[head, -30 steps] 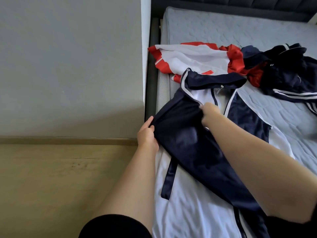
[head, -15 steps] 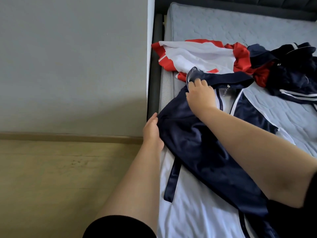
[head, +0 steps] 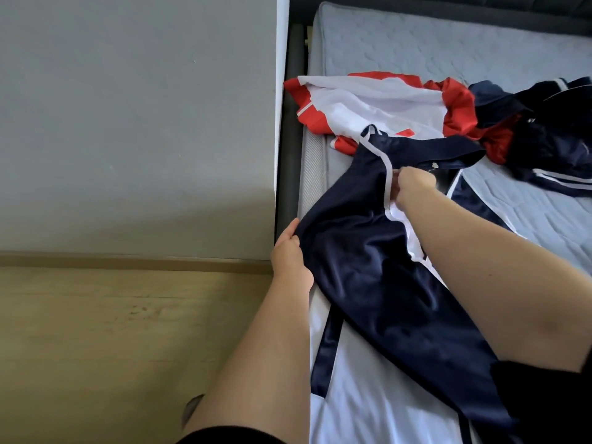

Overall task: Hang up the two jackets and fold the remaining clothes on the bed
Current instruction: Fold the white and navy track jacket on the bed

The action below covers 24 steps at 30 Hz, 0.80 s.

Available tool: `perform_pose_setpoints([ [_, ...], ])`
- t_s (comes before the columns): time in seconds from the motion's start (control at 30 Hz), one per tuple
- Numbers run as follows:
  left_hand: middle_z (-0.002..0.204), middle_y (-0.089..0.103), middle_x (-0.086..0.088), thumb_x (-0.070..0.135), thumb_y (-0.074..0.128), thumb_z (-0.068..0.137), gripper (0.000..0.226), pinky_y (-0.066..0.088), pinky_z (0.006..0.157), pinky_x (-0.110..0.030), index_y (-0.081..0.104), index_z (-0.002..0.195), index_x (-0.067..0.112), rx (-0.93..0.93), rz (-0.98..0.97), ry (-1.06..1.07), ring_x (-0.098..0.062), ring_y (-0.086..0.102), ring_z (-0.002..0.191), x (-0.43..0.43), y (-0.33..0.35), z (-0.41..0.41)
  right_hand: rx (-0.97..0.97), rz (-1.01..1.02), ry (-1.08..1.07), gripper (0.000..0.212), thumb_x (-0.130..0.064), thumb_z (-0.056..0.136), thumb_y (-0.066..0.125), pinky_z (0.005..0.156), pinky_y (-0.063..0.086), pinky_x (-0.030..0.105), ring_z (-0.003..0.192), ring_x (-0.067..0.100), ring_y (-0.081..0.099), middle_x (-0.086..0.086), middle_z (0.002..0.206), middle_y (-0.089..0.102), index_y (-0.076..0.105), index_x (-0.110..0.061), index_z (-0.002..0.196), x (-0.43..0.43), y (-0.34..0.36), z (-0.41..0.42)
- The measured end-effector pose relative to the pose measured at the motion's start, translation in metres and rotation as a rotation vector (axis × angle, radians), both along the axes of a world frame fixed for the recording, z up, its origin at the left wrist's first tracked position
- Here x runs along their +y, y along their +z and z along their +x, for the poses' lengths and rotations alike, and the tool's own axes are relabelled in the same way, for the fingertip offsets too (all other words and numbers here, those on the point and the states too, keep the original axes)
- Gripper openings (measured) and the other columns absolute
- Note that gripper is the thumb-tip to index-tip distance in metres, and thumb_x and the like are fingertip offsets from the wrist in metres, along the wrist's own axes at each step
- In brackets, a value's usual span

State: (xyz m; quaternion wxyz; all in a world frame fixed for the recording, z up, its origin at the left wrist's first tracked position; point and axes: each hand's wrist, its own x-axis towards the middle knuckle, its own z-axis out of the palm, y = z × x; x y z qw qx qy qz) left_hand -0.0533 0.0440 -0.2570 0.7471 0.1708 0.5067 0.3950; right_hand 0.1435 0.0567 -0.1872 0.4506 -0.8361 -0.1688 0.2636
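Gripping the navy-and-white jacket (head: 368, 267) at the near left edge of the bed (head: 448, 49): left hand (head: 290, 261) pinches its navy sleeve edge, right hand (head: 413, 187) is curled round the white-piped seam near the collar. Beyond it lie a red-and-white jacket (head: 368, 100), then a crumpled navy garment (head: 551, 133) at far right.

At nine o'clock we see a grey wall (head: 137, 123). Below it, toward seven o'clock, we see wooden flooring (head: 112, 347).
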Motion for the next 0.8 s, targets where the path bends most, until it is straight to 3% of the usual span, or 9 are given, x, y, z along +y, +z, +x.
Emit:
perform_pose_setpoints([
  [0.13, 0.125, 0.059, -0.009, -0.005, 0.042, 0.090, 0.048, 0.047, 0.099, -0.038, 0.051, 0.134, 0.014, 0.088, 0.099, -0.039, -0.025, 0.059, 0.110, -0.004, 0.011, -0.001, -0.057, -0.023, 0.009, 0.040, -0.039, 0.092, 0.044, 0.069, 0.054, 0.036, 0.065, 0.025, 0.063, 0.007, 0.073, 0.065, 0.063, -0.005, 0.083, -0.019, -0.002, 0.007],
  [0.27, 0.130, 0.055, -0.009, -0.003, 0.049, 0.087, 0.055, 0.045, 0.102, -0.040, 0.044, 0.139, 0.014, 0.180, 0.125, -0.058, -0.026, 0.056, 0.113, -0.016, 0.018, -0.004, -0.114, -0.329, 0.280, 0.056, -0.062, 0.084, 0.048, 0.049, 0.038, 0.027, 0.060, 0.023, 0.052, 0.005, 0.070, 0.051, 0.053, -0.007, 0.089, -0.051, 0.004, -0.009],
  [0.33, 0.135, 0.052, -0.009, -0.004, 0.050, 0.086, 0.061, 0.043, 0.102, -0.040, 0.037, 0.142, 0.015, 0.219, 0.136, -0.083, -0.027, 0.054, 0.116, -0.026, 0.022, -0.006, -0.152, -0.467, 0.481, 0.048, -0.054, 0.084, 0.058, 0.046, 0.038, 0.025, 0.054, 0.021, 0.051, 0.005, 0.070, 0.050, 0.054, -0.006, 0.083, -0.072, 0.002, -0.012],
  [0.4, 0.142, 0.044, -0.006, -0.002, 0.051, 0.085, 0.072, 0.040, 0.102, -0.032, 0.024, 0.148, 0.019, 0.302, 0.196, -0.140, -0.026, 0.049, 0.122, -0.038, 0.029, -0.004, -0.089, -0.362, 0.527, 0.027, -0.032, 0.086, 0.064, 0.040, 0.037, 0.022, 0.047, 0.018, 0.046, 0.007, 0.071, 0.051, 0.057, -0.006, 0.088, -0.088, 0.000, -0.015],
  [0.5, 0.153, 0.021, -0.010, 0.004, 0.053, 0.083, 0.084, 0.029, 0.106, -0.033, 0.008, 0.151, 0.022, 0.868, 0.565, -0.378, -0.028, 0.028, 0.137, -0.065, 0.039, 0.000, -0.258, -0.097, 0.262, 0.030, -0.026, 0.089, 0.055, 0.053, 0.041, 0.022, 0.060, 0.015, 0.054, 0.002, 0.092, 0.057, 0.055, -0.013, 0.116, -0.108, 0.006, -0.019],
  [0.57, 0.157, 0.006, -0.009, 0.013, 0.054, 0.084, 0.081, 0.016, 0.113, -0.045, 0.010, 0.151, 0.025, 1.328, 0.894, -0.604, -0.029, 0.008, 0.144, -0.087, 0.040, 0.004, -0.340, -0.080, 0.211, 0.027, -0.029, 0.091, 0.047, 0.060, 0.040, 0.028, 0.069, 0.016, 0.056, 0.000, 0.093, 0.060, 0.053, -0.015, 0.114, -0.128, 0.009, -0.023],
  [0.6, 0.158, 0.002, -0.008, 0.018, 0.052, 0.086, 0.075, 0.009, 0.114, -0.050, 0.014, 0.150, 0.026, 1.431, 1.014, -0.723, -0.029, 0.000, 0.145, -0.098, 0.039, 0.005, -0.377, -0.113, 0.233, 0.022, -0.029, 0.092, 0.044, 0.063, 0.039, 0.029, 0.073, 0.019, 0.055, 0.000, 0.090, 0.059, 0.053, -0.015, 0.107, -0.140, 0.008, -0.025],
  [0.7, 0.159, -0.001, -0.007, 0.033, 0.038, 0.096, 0.056, -0.001, 0.114, -0.052, 0.020, 0.149, 0.025, 1.535, 1.164, -1.087, -0.029, -0.012, 0.144, -0.127, 0.028, 0.003, -0.502, -0.309, 0.311, 0.021, -0.030, 0.093, 0.042, 0.057, 0.032, 0.031, 0.075, 0.025, 0.050, 0.001, 0.077, 0.053, 0.048, -0.011, 0.084, -0.179, 0.000, -0.024],
  [0.8, 0.159, -0.005, -0.005, 0.040, 0.026, 0.100, 0.056, -0.004, 0.114, -0.050, 0.008, 0.151, 0.025, 1.544, 1.157, -1.281, -0.028, -0.014, 0.144, -0.151, 0.017, -0.002, -0.531, -0.538, 0.388, 0.030, -0.038, 0.094, 0.043, 0.060, 0.035, 0.032, 0.079, 0.027, 0.048, 0.003, 0.078, 0.050, 0.046, -0.009, 0.086, -0.217, -0.006, -0.021],
])
